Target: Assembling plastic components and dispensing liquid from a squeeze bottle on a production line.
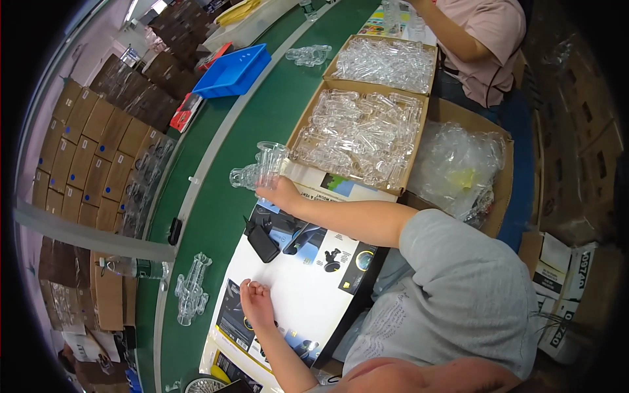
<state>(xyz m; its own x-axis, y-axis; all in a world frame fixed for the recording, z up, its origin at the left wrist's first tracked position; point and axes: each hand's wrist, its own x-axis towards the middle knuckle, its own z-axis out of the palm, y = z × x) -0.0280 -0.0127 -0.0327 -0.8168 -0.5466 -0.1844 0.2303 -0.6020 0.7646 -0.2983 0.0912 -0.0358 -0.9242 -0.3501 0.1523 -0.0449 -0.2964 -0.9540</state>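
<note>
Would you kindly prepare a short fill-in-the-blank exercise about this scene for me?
1. The right hand grips clear plasticware, while the left hand holds ____.
2. The tray on the green tabletop is coloured ____.
3. Clear pieces fill ____ shallow cardboard boxes.
Missing words: nothing; blue; two.

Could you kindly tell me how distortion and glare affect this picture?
In the head view, the table bends into an arc and the corners go black; also in the head view, highlights make the piled clear parts hard to separate.
</note>
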